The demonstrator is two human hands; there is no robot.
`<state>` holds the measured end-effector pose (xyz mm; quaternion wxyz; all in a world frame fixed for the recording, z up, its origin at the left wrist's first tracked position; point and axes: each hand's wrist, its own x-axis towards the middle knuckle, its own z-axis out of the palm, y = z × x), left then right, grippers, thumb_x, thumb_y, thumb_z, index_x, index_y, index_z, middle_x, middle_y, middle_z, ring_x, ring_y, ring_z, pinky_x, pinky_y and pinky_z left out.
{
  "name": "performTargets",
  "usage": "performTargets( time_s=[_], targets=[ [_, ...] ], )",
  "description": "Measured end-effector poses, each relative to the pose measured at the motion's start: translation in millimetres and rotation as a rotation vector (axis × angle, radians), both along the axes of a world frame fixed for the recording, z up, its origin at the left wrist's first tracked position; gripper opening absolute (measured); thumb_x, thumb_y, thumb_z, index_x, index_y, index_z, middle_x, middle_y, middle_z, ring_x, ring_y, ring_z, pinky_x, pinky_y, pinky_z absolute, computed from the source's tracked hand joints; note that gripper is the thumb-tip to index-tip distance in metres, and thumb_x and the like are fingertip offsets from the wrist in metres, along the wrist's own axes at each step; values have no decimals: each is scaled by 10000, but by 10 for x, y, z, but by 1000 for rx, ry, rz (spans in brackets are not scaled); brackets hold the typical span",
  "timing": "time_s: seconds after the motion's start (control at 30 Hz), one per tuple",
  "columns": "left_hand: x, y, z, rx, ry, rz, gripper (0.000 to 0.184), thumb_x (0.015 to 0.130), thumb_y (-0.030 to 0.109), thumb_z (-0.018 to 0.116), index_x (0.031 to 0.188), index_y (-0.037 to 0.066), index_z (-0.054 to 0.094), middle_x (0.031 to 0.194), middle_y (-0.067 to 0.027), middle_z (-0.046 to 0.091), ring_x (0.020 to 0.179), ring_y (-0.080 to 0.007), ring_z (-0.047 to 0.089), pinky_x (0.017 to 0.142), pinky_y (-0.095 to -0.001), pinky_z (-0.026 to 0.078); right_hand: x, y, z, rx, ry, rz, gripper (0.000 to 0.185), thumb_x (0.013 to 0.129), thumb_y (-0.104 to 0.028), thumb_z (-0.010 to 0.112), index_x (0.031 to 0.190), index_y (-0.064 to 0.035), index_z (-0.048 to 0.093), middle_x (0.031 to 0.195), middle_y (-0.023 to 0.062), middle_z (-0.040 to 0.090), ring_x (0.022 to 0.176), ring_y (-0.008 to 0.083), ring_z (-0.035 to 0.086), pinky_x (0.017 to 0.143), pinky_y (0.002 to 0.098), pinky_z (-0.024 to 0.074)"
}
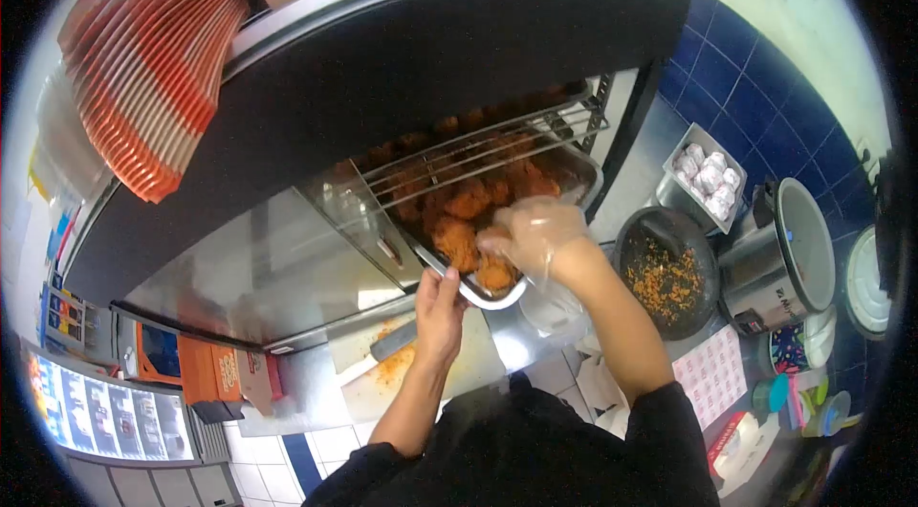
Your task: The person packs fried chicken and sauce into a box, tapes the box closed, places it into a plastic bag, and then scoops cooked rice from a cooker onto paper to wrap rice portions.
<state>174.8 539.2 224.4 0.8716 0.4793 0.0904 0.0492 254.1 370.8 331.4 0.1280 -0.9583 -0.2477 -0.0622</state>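
My left hand (440, 314) is closed on the near rim of a metal tray (519, 293), its thumb on top of the edge. The tray juts partly out of a warming cabinet and holds several pieces of fried chicken (455, 241). My right hand (543, 231), in a clear plastic glove, reaches down into the tray from the right. Its fingers are at the chicken near the front; blur and the glove hide whether they grip a piece. A wire rack (488, 145) crosses above the tray.
Below the tray, a knife (378, 354) lies on a crumb-strewn cutting board (469, 354). To the right are a dark pan of crumbs (660, 289), a metal container of foil-wrapped items (710, 180) and a large cooker (779, 258). Striped paper sleeves (158, 67) hang at upper left.
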Motion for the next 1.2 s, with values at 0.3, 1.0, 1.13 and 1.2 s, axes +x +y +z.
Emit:
performTargets(
  time_s=[0.3,1.0,1.13,1.2],
  targets=[
    [-312,-49,-102,47,23,-65,110,1058,188,540,1056,78,539,846,11,609,716,-73,574,679,-254,497,57,256,-32,-203,-248,204,426,811,-128,652,1235,-163,638,1201,129,624,1052,310,632,875,454,526],
    [-366,-55,-165,236,-64,50,268,982,298,613,1067,45,599,1062,-70,633,1023,-176,625,867,-338,508,-2290,-2523,-1469,2242,-257,-368,482,914,-163,672,1331,4,499,1239,163,636,1080,235,628,888,365,548],
    [-205,165,-427,438,-20,18,514,1003,474,534,1134,-13,633,1146,-240,655,818,-240,508,786,-496,389,-3713,-3597,-1981,1299,-653,-1333,344,886,-225,689,1164,-28,639,1027,90,701,898,133,632,694,266,482],
    [-293,-113,-171,344,-58,9,439,998,393,559,1181,-4,611,1173,-186,646,967,-242,562,889,-461,442,-4240,-4047,-2027,469,-415,-1917,457,868,-341,701,1205,-38,642,1088,127,700,994,248,647,884,348,497]
  ],
)
